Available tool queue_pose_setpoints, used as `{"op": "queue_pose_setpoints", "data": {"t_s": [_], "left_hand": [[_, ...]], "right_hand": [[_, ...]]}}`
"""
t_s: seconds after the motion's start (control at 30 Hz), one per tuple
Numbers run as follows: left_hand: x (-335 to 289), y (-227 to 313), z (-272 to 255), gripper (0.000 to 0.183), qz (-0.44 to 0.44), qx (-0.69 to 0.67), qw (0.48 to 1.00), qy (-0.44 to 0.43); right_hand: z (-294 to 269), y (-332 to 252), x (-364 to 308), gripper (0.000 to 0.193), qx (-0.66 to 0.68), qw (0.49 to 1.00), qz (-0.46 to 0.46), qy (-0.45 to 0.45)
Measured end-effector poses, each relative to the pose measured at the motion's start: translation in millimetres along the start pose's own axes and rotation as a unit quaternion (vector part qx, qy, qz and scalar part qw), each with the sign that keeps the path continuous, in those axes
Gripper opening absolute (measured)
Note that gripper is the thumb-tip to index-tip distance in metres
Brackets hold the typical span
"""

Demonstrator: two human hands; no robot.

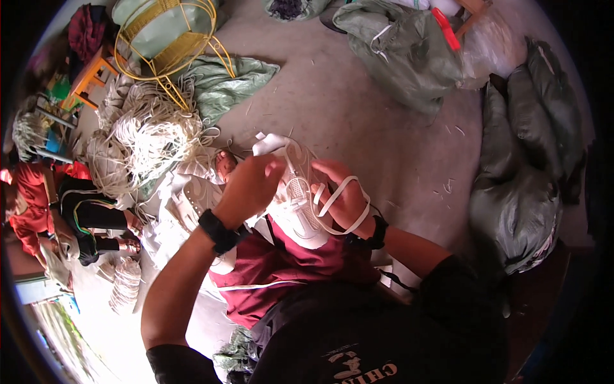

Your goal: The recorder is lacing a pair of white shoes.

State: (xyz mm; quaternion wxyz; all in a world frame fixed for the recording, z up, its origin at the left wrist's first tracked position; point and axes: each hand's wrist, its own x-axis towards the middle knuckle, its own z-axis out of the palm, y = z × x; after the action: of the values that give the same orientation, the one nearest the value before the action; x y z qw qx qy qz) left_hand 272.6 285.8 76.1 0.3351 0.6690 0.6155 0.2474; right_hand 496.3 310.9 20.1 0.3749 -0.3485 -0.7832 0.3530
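A white sneaker (308, 232) rests on my lap with its toe pointing toward me. Its lacing area lies between my two hands. My left hand (251, 187) is closed at the left side of the shoe's upper; what its fingertips pinch is hidden. On the other side, my right hand (345, 200) has curled fingers on a flat white shoelace (362, 225), which loops around the fingers and hangs below them. The white shoe tongue (271, 142) sticks up at the far end. Another pale shoe (196, 197) lies left of my left hand.
A big heap of pale laces (150, 137) lies at the left, beside a yellow wicker chair (167, 51). A person in red (32, 201) sits at far left. Green sacks (400, 57) lie ahead; dark full bags (515, 205) stand at the right. Lace scraps dot the floor (409, 150).
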Motion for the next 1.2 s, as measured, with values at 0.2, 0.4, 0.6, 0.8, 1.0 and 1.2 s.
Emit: {"op": "queue_pose_setpoints", "data": {"t_s": [0.2,0.4,0.6,0.8,1.0,1.2], "left_hand": [[-1,17,12,0.024,-0.121,-0.206,0.971,-0.032],[4,-1,15,0.025,-0.103,-0.27,0.955,-0.073],[15,13,7,0.022,-0.158,-0.235,0.946,-0.159],[35,11,5,0.018,-0.205,-0.229,0.923,-0.232],[43,20,6,0.015,-0.224,-0.255,0.904,-0.26],[51,15,12,0.016,-0.206,-0.247,0.899,-0.298]], "right_hand": [[-2,25,-4,0.063,0.129,0.988,0.075,-0.037],[-3,31,-2,0.067,0.144,0.985,0.055,-0.071],[-10,28,-1,0.067,0.172,0.977,0.069,-0.107],[-7,37,-4,0.067,0.214,0.967,0.072,-0.114],[-3,45,-7,0.067,0.209,0.969,0.06,-0.118],[-8,40,-6,0.067,0.202,0.971,0.07,-0.11]]}}
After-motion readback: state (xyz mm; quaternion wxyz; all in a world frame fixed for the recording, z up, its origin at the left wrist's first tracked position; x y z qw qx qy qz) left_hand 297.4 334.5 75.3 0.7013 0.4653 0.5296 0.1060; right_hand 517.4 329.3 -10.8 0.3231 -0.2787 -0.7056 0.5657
